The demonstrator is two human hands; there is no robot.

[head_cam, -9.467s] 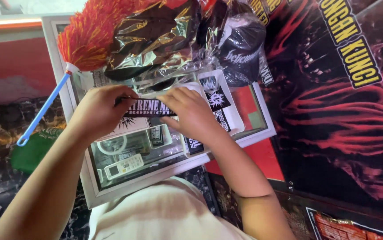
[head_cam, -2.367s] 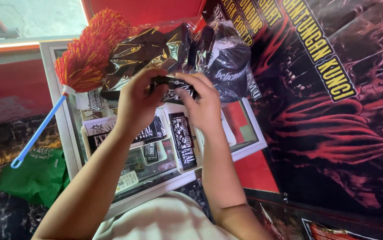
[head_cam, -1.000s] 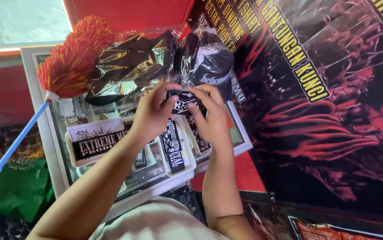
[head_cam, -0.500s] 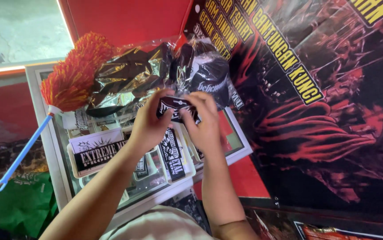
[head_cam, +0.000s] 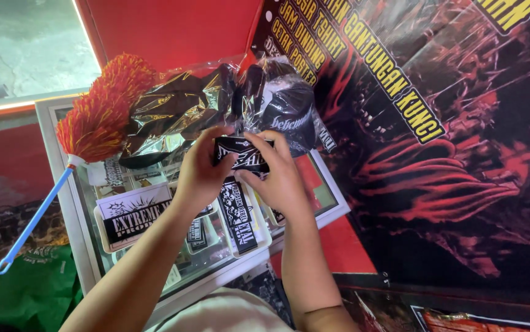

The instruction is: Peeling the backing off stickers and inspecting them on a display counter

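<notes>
Head view: both hands pinch a sticker (head_cam: 241, 154), black with white lettering, left hand (head_cam: 200, 172) on its left end, right hand (head_cam: 277, 178) on its right, above the glass table (head_cam: 87, 246). More stickers (head_cam: 131, 215) lie below; a duster (head_cam: 102, 117) and wrapped caps (head_cam: 289, 110) crowd behind.

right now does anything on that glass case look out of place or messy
Somewhat. A feather duster lies slanted across the case, its blue handle hanging past the left edge, and crumpled plastic bags are heaped at the back. Both hands, left and right, hold a black sticker. Nothing looks broken.
</notes>
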